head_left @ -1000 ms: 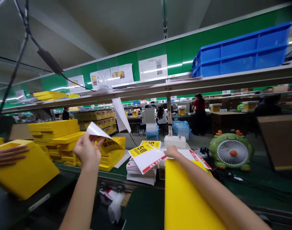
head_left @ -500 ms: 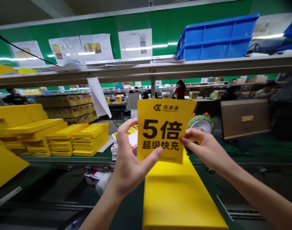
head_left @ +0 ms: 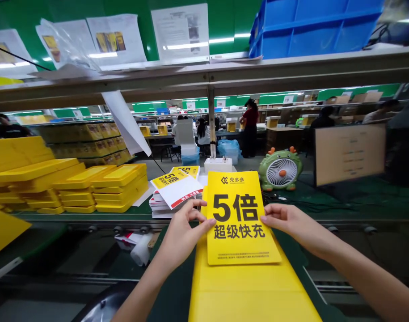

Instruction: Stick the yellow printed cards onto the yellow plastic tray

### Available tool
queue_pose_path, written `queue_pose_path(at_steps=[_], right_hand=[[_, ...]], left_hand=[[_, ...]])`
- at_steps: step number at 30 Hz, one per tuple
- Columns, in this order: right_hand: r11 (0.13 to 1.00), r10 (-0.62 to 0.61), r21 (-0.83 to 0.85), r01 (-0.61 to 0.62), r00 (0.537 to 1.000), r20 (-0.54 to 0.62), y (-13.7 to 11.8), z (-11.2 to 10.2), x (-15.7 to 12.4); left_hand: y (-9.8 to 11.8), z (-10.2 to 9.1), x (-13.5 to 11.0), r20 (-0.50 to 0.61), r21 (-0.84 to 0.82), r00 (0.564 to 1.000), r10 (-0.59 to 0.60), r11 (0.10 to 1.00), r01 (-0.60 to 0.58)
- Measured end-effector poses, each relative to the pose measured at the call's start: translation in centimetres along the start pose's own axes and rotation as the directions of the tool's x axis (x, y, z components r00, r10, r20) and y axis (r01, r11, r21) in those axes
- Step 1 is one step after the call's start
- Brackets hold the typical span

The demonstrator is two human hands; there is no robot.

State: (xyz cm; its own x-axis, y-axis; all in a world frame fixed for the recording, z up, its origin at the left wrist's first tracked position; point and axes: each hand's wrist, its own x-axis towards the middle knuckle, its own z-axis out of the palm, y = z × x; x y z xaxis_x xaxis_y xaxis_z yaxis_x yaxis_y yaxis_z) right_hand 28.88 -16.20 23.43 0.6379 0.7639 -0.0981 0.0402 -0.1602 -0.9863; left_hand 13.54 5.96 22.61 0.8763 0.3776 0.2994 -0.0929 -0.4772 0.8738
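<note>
A yellow printed card (head_left: 239,248) with large black characters is held between my two hands, tilted so its printed face is toward me. My left hand (head_left: 186,232) pinches its left edge, thumb on the front. On the opposite edge, my right hand (head_left: 288,223) grips with thumb and fingertips. Below the card lies a long yellow box (head_left: 251,295), which runs toward me; the card's lower edge is over it, and I cannot tell whether they touch. Just beyond my left hand is a stack of cards (head_left: 177,188), white, yellow and red.
Stacked yellow boxes (head_left: 119,188) stand at the left. A green fan (head_left: 281,172) and a brown board (head_left: 350,154) are at the right. Overhead, a shelf (head_left: 124,80) bears a blue crate (head_left: 311,31). A white charger block (head_left: 218,164) sits behind the card. Several people work farther back.
The card has come lower, over the yellow box, and now shows its full face. My left hand's fingers have closed on its edge. The view has tilted downward.
</note>
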Motion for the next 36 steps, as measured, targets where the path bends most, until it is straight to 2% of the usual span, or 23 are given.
queue_pose_path(at_steps=[9,19,29,31,34,36], right_hand=[[0.995,0.05,0.088,-0.049,0.999,-0.015,1.2,-0.4,1.0],[0.996,0.008,-0.083,-0.013,0.998,-0.06,1.8,-0.7,1.1],[0.994,-0.003,-0.113,-0.001,0.999,-0.032,2.3,-0.8,1.0],[0.978,-0.04,-0.208,0.027,0.997,-0.06,2.5,-0.6,0.7],[0.883,-0.166,-0.467,0.045,0.961,-0.221,2.4,0.0,-0.1],[0.809,-0.226,-0.587,0.023,0.935,-0.274,2.4,0.4,-0.8]], left_hand=[[-1.2,0.6,1.3,0.012,-0.011,1.0,-0.026,1.0,0.026],[-1.8,0.6,1.7,0.01,0.036,0.999,-0.051,0.998,0.05],[-1.9,0.8,1.6,0.016,0.036,0.999,-0.032,0.999,0.032],[-2.2,0.6,1.7,0.017,0.048,0.999,-0.035,0.998,0.034],[-2.4,0.0,1.2,0.021,0.1,0.999,-0.044,0.994,0.042],[-1.9,-0.4,0.0,-0.013,0.254,0.999,-0.041,0.966,0.043]])
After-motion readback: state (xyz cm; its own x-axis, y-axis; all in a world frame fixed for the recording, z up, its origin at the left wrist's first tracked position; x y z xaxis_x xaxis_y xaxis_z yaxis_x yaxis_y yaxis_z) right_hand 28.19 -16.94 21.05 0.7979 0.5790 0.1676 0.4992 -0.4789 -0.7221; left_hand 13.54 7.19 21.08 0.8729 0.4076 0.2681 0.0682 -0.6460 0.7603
